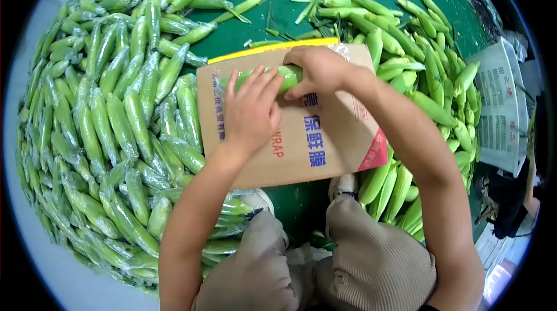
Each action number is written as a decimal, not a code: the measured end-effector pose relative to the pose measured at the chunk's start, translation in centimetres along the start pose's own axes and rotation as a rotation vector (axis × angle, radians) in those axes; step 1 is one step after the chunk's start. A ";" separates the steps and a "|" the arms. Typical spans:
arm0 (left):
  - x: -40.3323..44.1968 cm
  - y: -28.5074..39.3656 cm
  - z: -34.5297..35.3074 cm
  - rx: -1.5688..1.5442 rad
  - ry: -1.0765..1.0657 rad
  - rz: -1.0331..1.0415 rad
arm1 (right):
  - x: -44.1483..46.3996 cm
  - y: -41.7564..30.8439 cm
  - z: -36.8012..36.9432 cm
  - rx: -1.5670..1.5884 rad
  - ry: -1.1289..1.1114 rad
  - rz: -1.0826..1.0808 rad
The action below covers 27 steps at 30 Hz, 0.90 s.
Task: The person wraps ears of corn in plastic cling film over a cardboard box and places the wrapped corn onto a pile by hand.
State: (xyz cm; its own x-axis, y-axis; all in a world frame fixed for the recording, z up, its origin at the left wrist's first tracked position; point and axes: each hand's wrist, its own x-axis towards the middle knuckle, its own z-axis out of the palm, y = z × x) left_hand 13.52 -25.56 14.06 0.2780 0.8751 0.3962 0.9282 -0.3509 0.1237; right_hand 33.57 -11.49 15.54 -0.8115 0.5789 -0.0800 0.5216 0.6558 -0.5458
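A green ear of corn [288, 78] lies across the top part of a cardboard box [249, 169] with blue and red print. My left hand [253, 108] rests over the ear's left part, its fingers spread on it. At the ear's right end my right hand [319, 73] is closed round the tip, with the thumb below. Clear film shows at the ear's left end. Along the box's far edge runs a yellow strip [272, 49].
Film-wrapped corn [119, 119] is heaped on the left. Corn without visible film [429, 73] is piled on the right, beside a white crate [499, 108]. Loose husk leaves [310, 6] lie on the green surface [278, 9] beyond the box. The person's knees are below the box.
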 end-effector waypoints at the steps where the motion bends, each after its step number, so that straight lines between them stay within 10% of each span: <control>1: -0.6 1.1 -0.3 0.090 -0.036 0.054 | -0.2 -0.8 -1.0 0.084 -0.113 0.082; 4: -1.2 1.4 -0.5 0.058 0.085 0.066 | -0.5 -2.7 -1.3 0.251 -0.371 0.186; 9: -0.2 1.8 -3.1 -0.230 -0.468 -0.116 | -0.1 -4.2 -2.7 0.103 -0.517 0.141; 11: 0.2 2.3 -3.9 -0.244 -0.552 -0.135 | 0.8 -1.0 -0.4 0.211 0.080 -0.277; 12: 0.8 2.4 -4.1 -0.295 -0.674 -0.190 | 1.0 -0.9 0.7 -0.228 0.084 -0.343; 21: -6.9 6.1 -5.9 -0.742 -1.068 -0.126 | 0.0 -0.9 6.4 -0.304 -0.034 -0.323; 24: -12.3 9.8 -5.6 -0.787 -1.571 0.018 | -0.9 -0.8 8.9 -0.314 0.222 -0.443; 27: -15.2 8.7 -4.6 -1.003 -1.634 -0.003 | -10.6 -7.8 8.8 0.349 -0.149 -0.554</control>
State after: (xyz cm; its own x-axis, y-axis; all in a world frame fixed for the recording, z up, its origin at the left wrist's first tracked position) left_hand 16.26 -43.41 13.32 0.7589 0.0819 -0.6460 0.6333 0.1382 0.7615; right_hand 35.76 -26.97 13.33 -0.9755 0.1125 0.1891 -0.0779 0.6272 -0.7750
